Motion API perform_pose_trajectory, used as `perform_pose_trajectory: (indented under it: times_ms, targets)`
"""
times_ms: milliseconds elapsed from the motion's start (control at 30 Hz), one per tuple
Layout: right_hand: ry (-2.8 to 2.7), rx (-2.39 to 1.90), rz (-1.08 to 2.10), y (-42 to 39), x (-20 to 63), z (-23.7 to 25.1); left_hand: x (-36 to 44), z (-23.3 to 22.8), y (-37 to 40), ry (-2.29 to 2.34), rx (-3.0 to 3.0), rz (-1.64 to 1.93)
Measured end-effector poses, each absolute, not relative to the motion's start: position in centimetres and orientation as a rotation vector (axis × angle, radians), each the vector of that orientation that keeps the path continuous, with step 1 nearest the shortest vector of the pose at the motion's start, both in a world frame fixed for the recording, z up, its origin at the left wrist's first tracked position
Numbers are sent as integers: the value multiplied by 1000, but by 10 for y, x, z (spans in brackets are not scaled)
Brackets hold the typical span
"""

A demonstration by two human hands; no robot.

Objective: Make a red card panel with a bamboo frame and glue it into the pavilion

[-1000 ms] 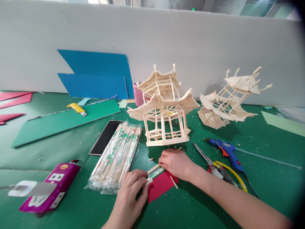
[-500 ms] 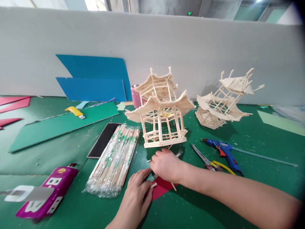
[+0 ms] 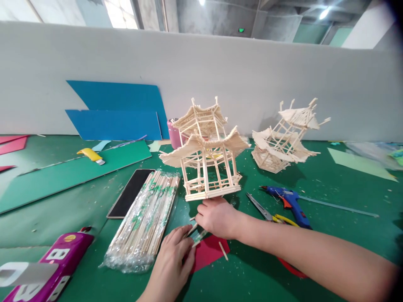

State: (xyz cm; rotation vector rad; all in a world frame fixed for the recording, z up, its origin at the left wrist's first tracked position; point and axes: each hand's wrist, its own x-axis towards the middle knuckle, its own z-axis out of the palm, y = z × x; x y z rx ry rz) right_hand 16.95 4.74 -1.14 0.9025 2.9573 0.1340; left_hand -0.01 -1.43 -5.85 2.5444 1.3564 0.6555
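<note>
Just in front of a pagoda model (image 3: pixel 206 163) built of thin wooden sticks, my two hands work close together. My left hand (image 3: pixel 174 253) is closed, its fingertips on a thin wooden stick (image 3: pixel 192 229) that runs toward my right hand. Curled fingers close my right hand (image 3: pixel 217 216) near the far end of that stick; another stick tip pokes out at its left side, and what its fingers grip is mostly hidden. Under and beside the hands lie red card (image 3: pixel 208 251) and a strip of clear plastic. A short stick piece (image 3: pixel 223 251) rests on the card.
Left stand a plastic-wrapped stick bundle (image 3: pixel 145 222), a phone (image 3: pixel 127 197), a purple power strip (image 3: pixel 59 268) and a yellow cutter (image 3: pixel 91 155). Right are scissors (image 3: pixel 260 207), a blue glue gun (image 3: pixel 289 201) and a second, tilted model (image 3: pixel 283 138). Blue boards (image 3: pixel 116 123) lean on the partition.
The view has tilted up and shifted right. The stick end that stuck out by my left thumb no longer shows. My right hand stays closed before the model.
</note>
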Motion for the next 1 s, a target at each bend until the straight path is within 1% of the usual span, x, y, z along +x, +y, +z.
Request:
perform_pose_trajectory:
  times_ms: [167,400,500,567,633,700,767,867,933,1000]
  targets:
    - [2861,1157,130,34,205,-4,-1,-57,-12,1390,2541,661]
    - [2666,1357,40,5,246,-18,-1,-61,5,1394,2503,763]
    - [2585,1440,-5,5,252,-15,0,-59,12,1411,2447,840]
    - [2482,1573,4,16,261,-10,2,-53,13,1445,2401,870]
    - [2334,1746,44,35,274,-6,6,-43,10,1485,2224,945]
    - [2217,1869,73,59,287,-4,10,-33,6,1448,1964,943]
    - [2162,1938,79,84,296,-7,14,-26,2,1355,1626,853]
    - [2146,1974,43,114,298,-16,18,-21,0,1212,1148,809]
    - [2145,1960,-29,130,295,-21,20,-21,0,1168,1008,814]
    - [2127,1947,-103,142,291,-24,21,-22,1,1190,1031,798]
